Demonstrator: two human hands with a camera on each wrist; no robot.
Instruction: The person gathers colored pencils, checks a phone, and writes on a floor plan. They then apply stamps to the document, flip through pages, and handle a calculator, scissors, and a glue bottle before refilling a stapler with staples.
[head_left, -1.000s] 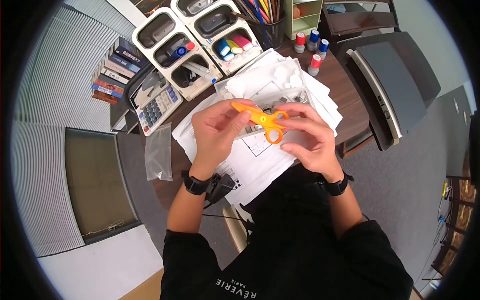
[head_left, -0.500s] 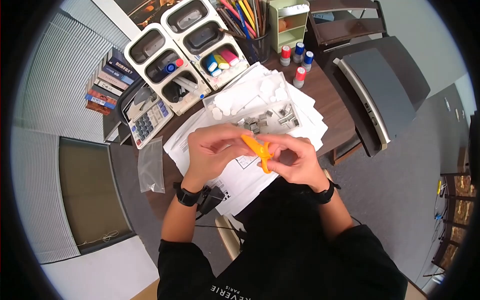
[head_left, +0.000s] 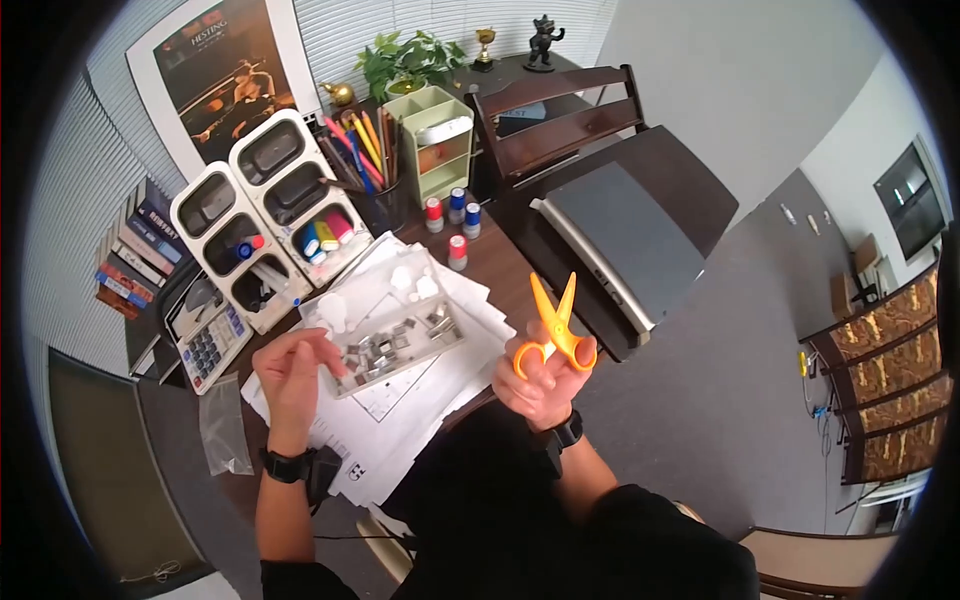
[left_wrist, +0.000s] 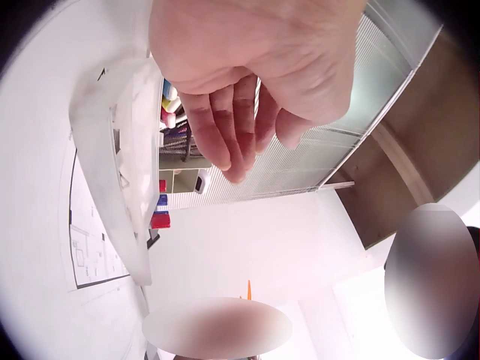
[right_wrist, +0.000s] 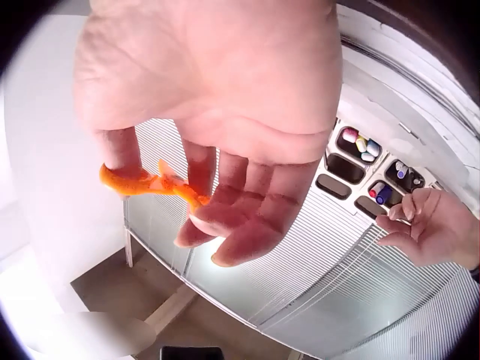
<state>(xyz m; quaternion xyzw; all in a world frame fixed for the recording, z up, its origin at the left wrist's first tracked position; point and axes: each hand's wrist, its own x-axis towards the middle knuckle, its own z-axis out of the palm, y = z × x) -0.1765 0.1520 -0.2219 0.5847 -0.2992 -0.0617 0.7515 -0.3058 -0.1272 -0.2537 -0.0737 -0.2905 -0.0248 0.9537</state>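
In the head view, my right hand (head_left: 540, 395) holds a pair of orange scissors (head_left: 557, 335) upright beside the desk edge. Their blades are spread in a V, and the thumb and a finger go through the handle loops. The right wrist view shows orange plastic (right_wrist: 127, 182) round those digits. My left hand (head_left: 288, 388) is empty, its fingers loosely bent by the left end of a clear plastic box (head_left: 408, 366). Small silvery metal pieces (head_left: 385, 348) and white round pieces (head_left: 333, 310) lie in that box.
Paper sheets (head_left: 400, 430) lie under the box. Behind stand a white organizer (head_left: 225, 245), a pencil cup (head_left: 385, 208) and several small red- and blue-capped bottles (head_left: 457, 252). A calculator (head_left: 212, 350) and a clear bag (head_left: 225, 430) are at left, a dark grey device (head_left: 620, 245) at right.
Both hands were on the scissors; the left has let go and moved left toward the box. The right has carried the scissors right, and their blades have spread. The head view has swung up and right.
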